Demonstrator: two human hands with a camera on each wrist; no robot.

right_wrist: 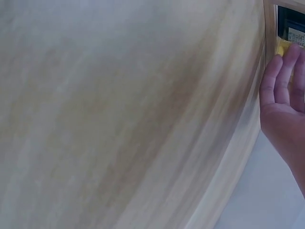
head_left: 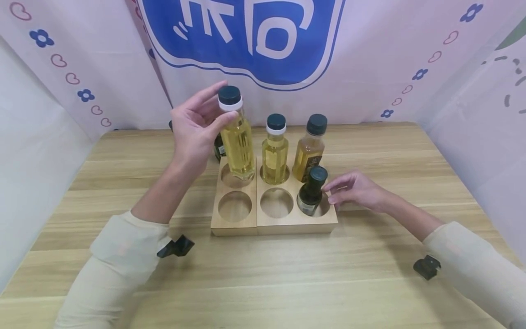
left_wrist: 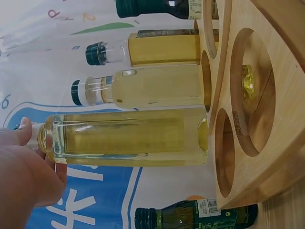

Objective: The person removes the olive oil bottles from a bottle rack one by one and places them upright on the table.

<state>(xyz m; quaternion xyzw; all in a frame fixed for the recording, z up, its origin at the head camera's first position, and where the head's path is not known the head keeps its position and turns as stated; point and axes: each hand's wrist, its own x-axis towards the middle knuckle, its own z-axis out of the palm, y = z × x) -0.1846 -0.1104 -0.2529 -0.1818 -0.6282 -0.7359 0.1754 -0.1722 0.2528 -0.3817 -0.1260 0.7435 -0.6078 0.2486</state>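
My left hand (head_left: 193,130) holds a clear bottle of yellow oil (head_left: 238,148) by its neck, below the dark green cap. In the left wrist view the bottle's base is just outside the back left hole of the wooden bottle rack (head_left: 234,224). At the front right hole a small dark green bottle (head_left: 310,194) leans inside. My right hand (head_left: 357,189) is beside that bottle at the rack's right edge, fingers loosely bent and holding nothing; whether a fingertip touches the rack cannot be told.
In the back row stand another yellow oil bottle (head_left: 274,157) and an amber bottle (head_left: 309,153). A dark green bottle (left_wrist: 190,214) stands behind the rack at the left, mostly hidden by my left hand in the head view. A printed cloth (head_left: 370,55) hangs behind the wooden table (head_left: 255,283).
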